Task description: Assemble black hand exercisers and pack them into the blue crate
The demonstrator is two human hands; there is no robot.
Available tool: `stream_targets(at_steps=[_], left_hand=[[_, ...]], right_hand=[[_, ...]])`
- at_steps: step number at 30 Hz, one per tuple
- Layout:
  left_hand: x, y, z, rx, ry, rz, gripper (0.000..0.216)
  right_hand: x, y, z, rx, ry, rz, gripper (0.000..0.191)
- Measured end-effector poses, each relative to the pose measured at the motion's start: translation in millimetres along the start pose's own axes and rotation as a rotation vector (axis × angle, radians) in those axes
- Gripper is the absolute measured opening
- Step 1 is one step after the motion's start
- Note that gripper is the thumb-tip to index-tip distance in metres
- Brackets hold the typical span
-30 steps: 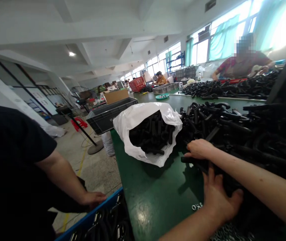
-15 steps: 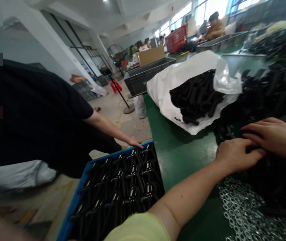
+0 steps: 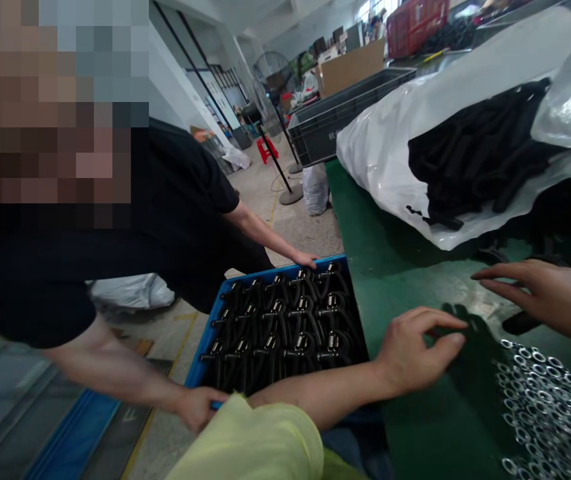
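My left hand (image 3: 418, 350) hovers over the green tabletop, fingers and thumb apart, holding nothing. My right hand (image 3: 550, 293) is stretched out with its fingers spread. Just under its palm lies a black part (image 3: 520, 323); whether the hand touches it I cannot tell. Near both hands is a pile of shiny metal rings (image 3: 550, 407). Beside the table edge, past my left forearm, stands a blue crate (image 3: 260, 272) with rows of black spring hand grips (image 3: 301, 307). A co-worker's two hands hold the crate's far side and near left corner.
On the green table (image 3: 445, 427) rests a white sack (image 3: 390, 153) full of black tubular pieces (image 3: 480, 153). A grey crate (image 3: 350, 107) stands behind it. The co-worker in black (image 3: 180, 193) leans in at left. A fan stand (image 3: 275, 157) and red stool (image 3: 266, 149) are farther back.
My hands have come apart and moved away from the heap of black parts. The co-worker has leaned in, and a second hand now grips the crate. My view has turned left.
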State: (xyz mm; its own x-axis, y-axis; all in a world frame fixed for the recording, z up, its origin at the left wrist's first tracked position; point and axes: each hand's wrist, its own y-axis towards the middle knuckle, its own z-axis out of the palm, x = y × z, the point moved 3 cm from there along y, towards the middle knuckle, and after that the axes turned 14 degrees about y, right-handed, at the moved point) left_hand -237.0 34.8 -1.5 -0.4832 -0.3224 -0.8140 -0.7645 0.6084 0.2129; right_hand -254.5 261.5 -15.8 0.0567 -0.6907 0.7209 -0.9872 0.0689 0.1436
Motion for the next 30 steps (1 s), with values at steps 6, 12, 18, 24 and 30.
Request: stream_targets(at_steps=[6,12,18,24,30], left_hand=[[53.7,-152.8,-49.3,0.277,-0.090,-0.592,0.027],[104.9,-242.2,-56.4,-0.022,-0.598,-1.235,0.044],[139.7,-262.9,-51.1,-0.433,-0.943,-1.488,0.037],[166.6,-258.7,-63.0,-0.637,-0.858,-1.469,0.017],[195.6,-246.3,-100.0,-0.821,-0.667,-1.379,0.011]], right_hand=[[75.6,-5.8,73.3,0.282,-0.026,-0.150,0.032],[124.6,-21.8,133.8,0.402,0.072,-0.144,0.031],[157.4,-58.0,189.6,0.521,0.177,-0.120,0.029],[166.3,-98.3,232.3,0.665,-0.033,-0.196,0.023],[162.5,-109.1,242.8,0.647,-0.151,-0.247,0.020]])
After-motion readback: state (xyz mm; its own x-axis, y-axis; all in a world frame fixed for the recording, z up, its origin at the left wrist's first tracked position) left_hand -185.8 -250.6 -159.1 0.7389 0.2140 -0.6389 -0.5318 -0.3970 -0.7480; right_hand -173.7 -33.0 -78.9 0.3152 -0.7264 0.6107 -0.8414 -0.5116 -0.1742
